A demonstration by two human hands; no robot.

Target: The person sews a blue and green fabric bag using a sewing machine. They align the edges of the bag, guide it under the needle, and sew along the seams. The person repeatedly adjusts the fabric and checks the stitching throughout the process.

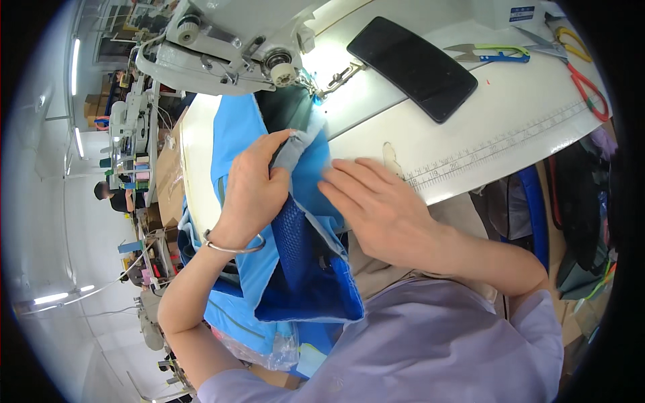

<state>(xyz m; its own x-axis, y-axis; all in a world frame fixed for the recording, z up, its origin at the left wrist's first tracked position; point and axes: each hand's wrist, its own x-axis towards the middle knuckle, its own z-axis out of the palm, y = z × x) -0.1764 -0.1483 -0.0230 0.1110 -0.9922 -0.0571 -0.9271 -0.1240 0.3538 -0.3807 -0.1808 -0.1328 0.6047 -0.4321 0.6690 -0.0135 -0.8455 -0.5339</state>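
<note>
A half-sewn blue fabric piece (242, 141) with grey raw edges and a dark blue mesh panel (293, 235) runs from under the sewing machine's needle area (314, 97) down toward my lap. My left hand (259, 178), a metal bangle at its wrist, pinches a grey edge strip (295, 151) of the fabric between thumb and fingers. To its right, my right hand (379, 211) is stretched out, slightly blurred, with its fingertips at the right edge of the blue fabric. Fabric and hand hide part of the table's edge there.
On the white sewing table (363, 134) lie a black phone (413, 67), thread snips (490, 54) and red-handled scissors (584, 87). A printed ruler (490, 144) follows the front edge. The machine head (228, 47) overhangs the fabric. Farther left, a person (119, 198) sits among other machines.
</note>
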